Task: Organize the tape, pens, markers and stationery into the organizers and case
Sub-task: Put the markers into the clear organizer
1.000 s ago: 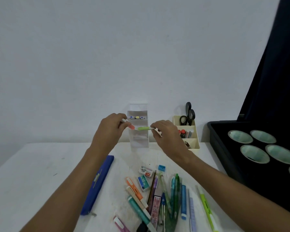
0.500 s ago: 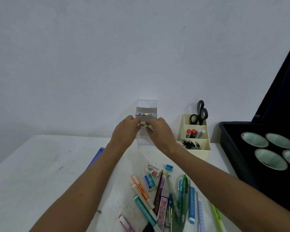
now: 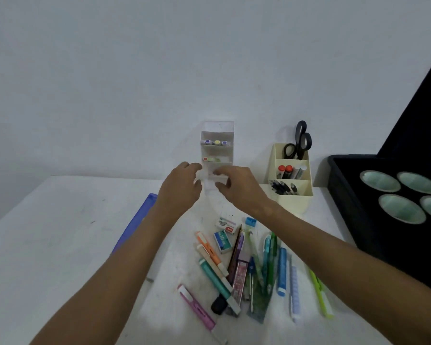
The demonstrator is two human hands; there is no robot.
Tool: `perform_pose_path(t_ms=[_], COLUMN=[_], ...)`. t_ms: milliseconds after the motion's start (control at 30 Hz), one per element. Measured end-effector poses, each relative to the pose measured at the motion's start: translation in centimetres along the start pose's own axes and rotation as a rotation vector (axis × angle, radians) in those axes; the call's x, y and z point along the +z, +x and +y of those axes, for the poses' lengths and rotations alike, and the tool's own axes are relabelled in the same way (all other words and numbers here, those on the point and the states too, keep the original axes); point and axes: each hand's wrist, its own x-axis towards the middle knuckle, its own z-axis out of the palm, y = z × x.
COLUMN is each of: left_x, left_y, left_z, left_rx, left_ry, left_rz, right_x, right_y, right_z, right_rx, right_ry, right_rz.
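A clear tiered organizer [image 3: 217, 135] stands against the wall. Its top shelf holds three marker ends, and an orange and a green marker [image 3: 211, 159] lie on the second shelf. My left hand [image 3: 182, 183] and my right hand [image 3: 237, 184] hover just in front of the organizer's lower shelves, fingers loosely curled, holding nothing. A cream organizer [image 3: 292, 195] to the right holds black scissors [image 3: 299, 141], markers and pens. Several pens, highlighters and staple boxes [image 3: 223, 241] lie loose on the table below my hands.
A blue pencil case [image 3: 137, 220] lies left of my left forearm. At the right sits a black case [image 3: 346, 195] holding several tape rolls [image 3: 380, 181], its lid raised. A pink highlighter [image 3: 197, 307] lies near the front.
A second ago each hand held a marker, orange in the left, green in the right. Both markers now lie on the organizer's second shelf and my hands have drawn back, empty.
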Motion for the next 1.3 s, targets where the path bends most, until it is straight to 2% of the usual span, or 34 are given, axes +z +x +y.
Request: perform_pose_path(t_ms=[200, 400, 633, 733, 900, 1000, 1167, 1300], left_x=[0.2, 0.9, -0.1, -0.3, 0.3, 0.8, 1.0, 0.3], left_y=[-5.1, -10.4, -14.7, -16.8, -18.9, -19.6, -19.9, -19.6], left_z=[-0.6, 0.8, 0.1, 0.2, 0.9, 1.4, 1.7, 1.4], left_rx=[0.075, 0.192, 0.085, 0.1, 0.065, 0.076, 0.081, 0.138], left_ry=[0.047, 0.09, 0.103, 0.067, -0.006, 0.027, 0.074, 0.107], left_rz=[-0.346, -0.609, -0.649, -0.71, -0.738, -0.709, -0.697, -0.624], right_x=[-1.0, -0.6, -0.7, -0.6, -0.3, 0.3, 0.7, 0.0], right_y=[-4.9, -9.1, -12.1, -13.4, -15.3, -15.9, -16.4, -15.8], right_z=[-0.1, 0.0, -1.0, -1.8, -2.5, -2.8, -2.6, -2.7], right_rx=[-0.059, -0.045, -0.053, -0.062, -0.115, -0.171, -0.151, -0.025], right_ry=[-0.103, -0.162, -0.125, -0.162, -0.322, -0.408, -0.351, -0.227], right_rz=[-0.519, -0.832, -0.861, -0.888, -0.821, -0.758, -0.714, -0.667])
